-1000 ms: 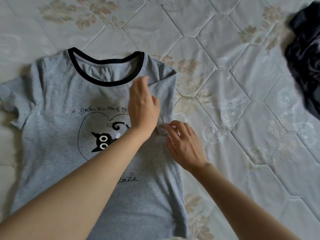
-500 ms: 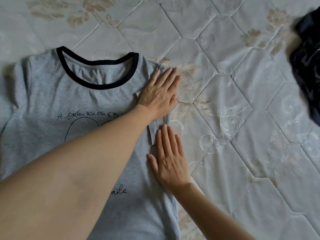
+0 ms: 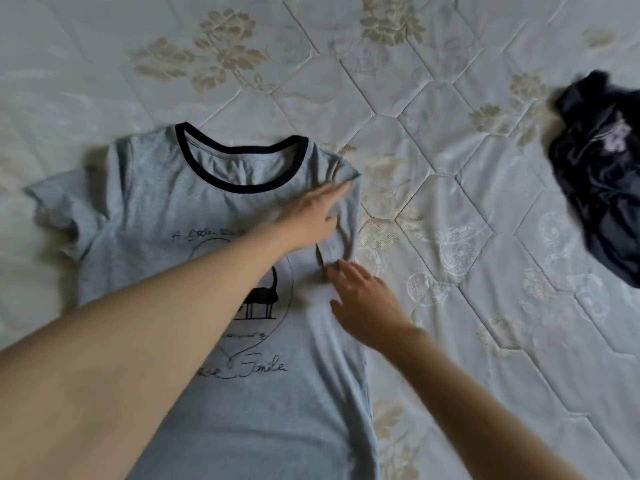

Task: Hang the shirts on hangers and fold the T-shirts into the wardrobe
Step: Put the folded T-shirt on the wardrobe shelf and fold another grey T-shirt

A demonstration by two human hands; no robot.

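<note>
A quilted bed (image 3: 450, 98) with pale floral stitching fills the view and carries everything. On its left half a grey T-shirt (image 3: 145, 202) lies flat, front up, its long axis running from the dark-trimmed collar (image 3: 239, 187) at the far end toward the hem at the near edge of the view, where it passes out of sight. A heart outline, an animal silhouette and script lettering show on its chest, partly covered by the left forearm. Its left sleeve (image 3: 52, 209) is spread out toward the left edge; its right sleeve (image 3: 341, 216) is folded inward over the body, so that side forms a nearly straight edge. Well apart, at the right edge of the bed, lies a crumpled dark garment (image 3: 602, 188). The left hand (image 3: 308, 220) reaches across the shirt, fingers straight and spread flat, pressing on the folded sleeve just below the shoulder, gripping nothing. The right hand (image 3: 367, 306) lies just nearer, palm down with fingers extended and slightly apart, their tips touching the shirt at the lower end of the folded sleeve; it holds nothing either. The two hands are near each other but not touching.
</note>
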